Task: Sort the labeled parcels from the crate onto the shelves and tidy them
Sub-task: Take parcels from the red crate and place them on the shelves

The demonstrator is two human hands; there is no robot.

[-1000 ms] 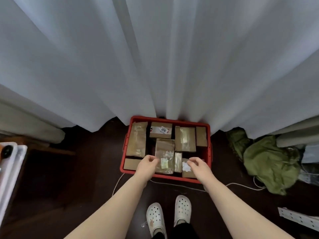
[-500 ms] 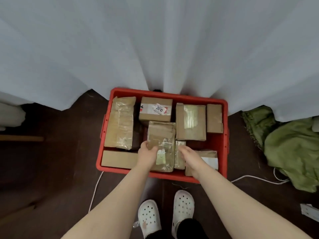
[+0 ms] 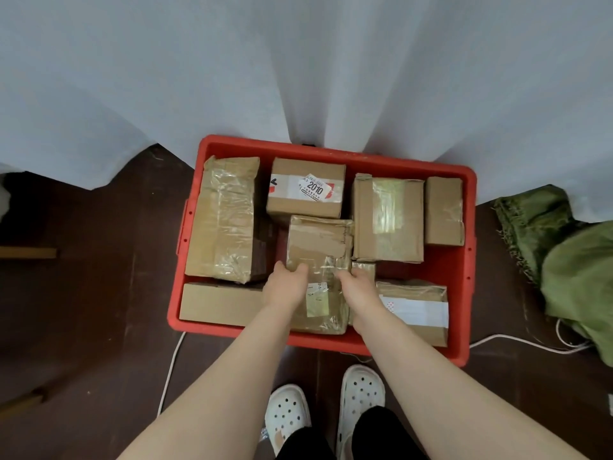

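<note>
L hand (image 3: 286, 287) & R hand (image 3: 360, 288) each clasped a side of the taped mid parcel (image 3: 318, 242), thumbs on top, prob. to lift it level; it sat in the red crate (image 3: 331, 148), wedged btwn other boxes (image 3: 388, 220).

The dark floor (image 3: 83, 327) bears a red crate (image 3: 444, 265), green cloth (image 3: 580, 277) and white cable (image 3: 170, 366).
</note>
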